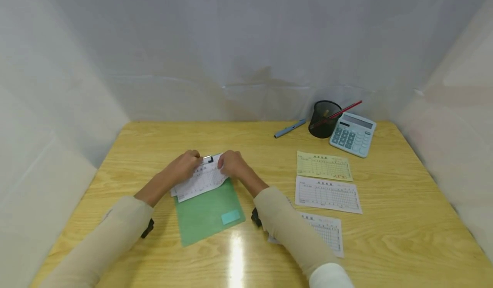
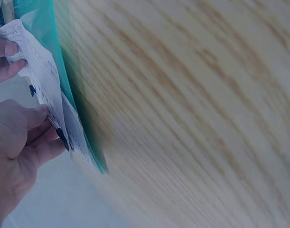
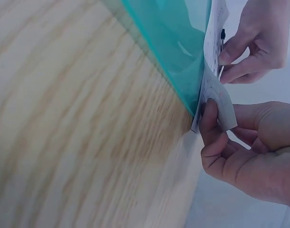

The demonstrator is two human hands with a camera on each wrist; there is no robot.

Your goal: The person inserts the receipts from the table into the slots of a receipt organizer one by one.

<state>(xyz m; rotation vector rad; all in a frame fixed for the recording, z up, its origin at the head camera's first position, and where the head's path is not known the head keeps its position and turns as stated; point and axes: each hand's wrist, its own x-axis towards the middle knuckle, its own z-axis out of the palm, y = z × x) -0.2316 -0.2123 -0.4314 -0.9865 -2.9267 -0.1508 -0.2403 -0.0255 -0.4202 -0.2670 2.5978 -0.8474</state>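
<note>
A translucent green folder (image 1: 209,213) with a pale blue label lies at an angle on the table, white printed forms (image 1: 204,183) over its upper part. At the folder's far edge is a metal clip (image 1: 208,159) with black ends. My left hand (image 1: 185,166) pinches this clip between thumb and fingers, seen closely in the left wrist view (image 2: 16,142). My right hand (image 1: 232,164) pinches the right end of the forms. In the right wrist view the form's corner (image 3: 223,107) bends up between the right thumb and fingers.
Right of the folder lie a yellow form (image 1: 324,166), a white form (image 1: 327,194) and another white form (image 1: 327,232), partly covered by my right sleeve. Farther back are a blue pen (image 1: 290,129), a black mesh cup (image 1: 322,127) holding a red pencil (image 1: 348,107), and a calculator (image 1: 353,134).
</note>
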